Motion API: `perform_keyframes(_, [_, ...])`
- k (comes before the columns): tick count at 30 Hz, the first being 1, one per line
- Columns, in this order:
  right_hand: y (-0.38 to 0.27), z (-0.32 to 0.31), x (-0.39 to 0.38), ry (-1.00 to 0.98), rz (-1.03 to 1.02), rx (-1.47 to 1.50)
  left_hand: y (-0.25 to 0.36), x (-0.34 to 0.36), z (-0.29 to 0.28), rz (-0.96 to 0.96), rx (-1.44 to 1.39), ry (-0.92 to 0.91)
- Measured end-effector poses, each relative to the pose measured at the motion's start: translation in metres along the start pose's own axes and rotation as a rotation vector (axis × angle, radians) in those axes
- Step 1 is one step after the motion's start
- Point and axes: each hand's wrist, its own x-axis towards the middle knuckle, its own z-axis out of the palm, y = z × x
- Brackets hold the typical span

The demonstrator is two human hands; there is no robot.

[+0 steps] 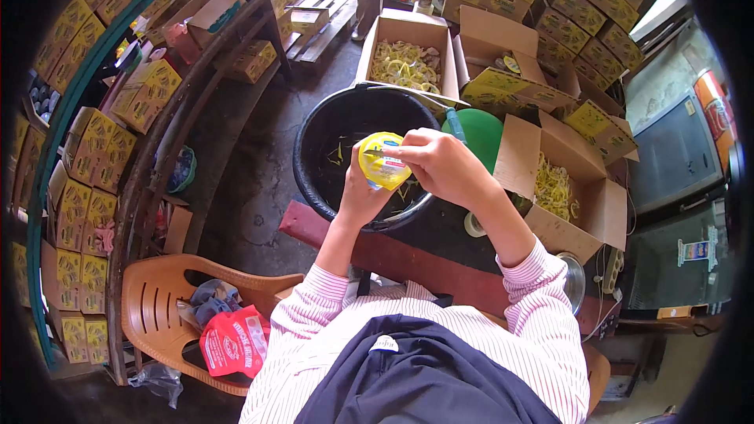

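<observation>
My left hand (360, 195) is closed around a yellow plastic cup (382, 176) with a printed round film lid, held up over a large black tub (308, 159). The lid faces up toward me. My right hand (433, 159) is at the cup's right edge, its fingers pinched together. From those fingers a thin, dark, pointed blade-like strip (378, 152) reaches across the lid; its other end is hidden in the hand. A few thin yellow strips (340, 151) lie in the tub below.
Ahead, an open carton (369, 41) holds yellowish strips; another carton (601, 208) at the right does too. Beside the tub are a green round lid or basin (479, 127) and a dark red bench (393, 254). An orange plastic chair (149, 298) with a red bag (234, 339) stands left.
</observation>
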Motion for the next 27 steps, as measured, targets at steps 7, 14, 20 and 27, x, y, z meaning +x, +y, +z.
perform_keyframes(7, [0.004, 0.001, -0.001, -0.009, -0.001, -0.004, -0.001, 0.003, 0.000, 0.027, 0.045, 0.028])
perform_keyframes(14, [0.009, 0.001, -0.002, -0.015, 0.015, -0.015, -0.007, 0.003, 0.002, 0.006, 0.058, -0.012])
perform_keyframes(20, [0.012, 0.001, -0.001, -0.080, 0.018, -0.080, -0.010, 0.002, 0.006, -0.043, 0.089, -0.024])
perform_keyframes(27, [0.024, -0.013, -0.011, -0.073, 0.027, -0.095, -0.007, 0.005, 0.006, -0.038, 0.080, 0.095])
